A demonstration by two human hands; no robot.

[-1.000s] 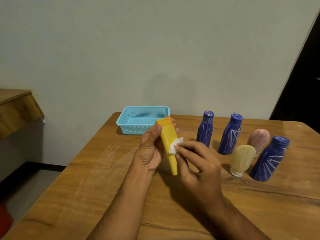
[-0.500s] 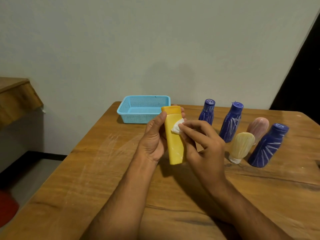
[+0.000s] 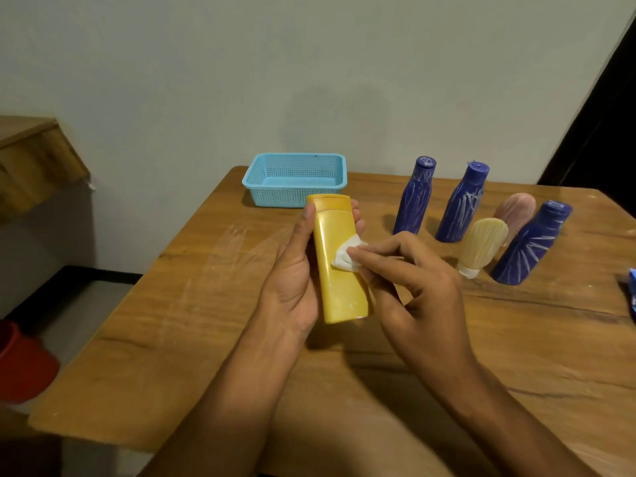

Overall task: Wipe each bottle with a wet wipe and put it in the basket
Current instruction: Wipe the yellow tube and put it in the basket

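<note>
1. The right hand (image 3: pixel 413 287) pinched a small white wipe (image 3: pixel 347 258) between thumb and fingertips and pressed it against the front face of the yellow bottle (image 3: pixel 339 270), about midway along its length.
2. The left hand (image 3: pixel 292 273) gripped that bottle from its left side, thumb up by the cap and fingertips showing past the right edge near the top. The bottle was held above the bench (image 3: pixel 172 304), cap away from the person and slightly tilted.
3. Beyond the hands, at the far edge of the bench near the wall, sat the blue basket (image 3: pixel 258 182). No bottle showed inside it.
4. To the right stood five more bottles, well apart from the hands: three dark blue ones (image 3: pixel 414 197) (image 3: pixel 463 204) (image 3: pixel 531 247), a cream one (image 3: pixel 481 247) standing on its cap, and a pink one (image 3: pixel 514 211) partly hidden behind it.
5. Judged from this, the task was near its start: the yellow bottle was in the middle of being wiped and had yet to go in the basket, and the other five looked untouched, each with wiping and placing left to do.
</note>
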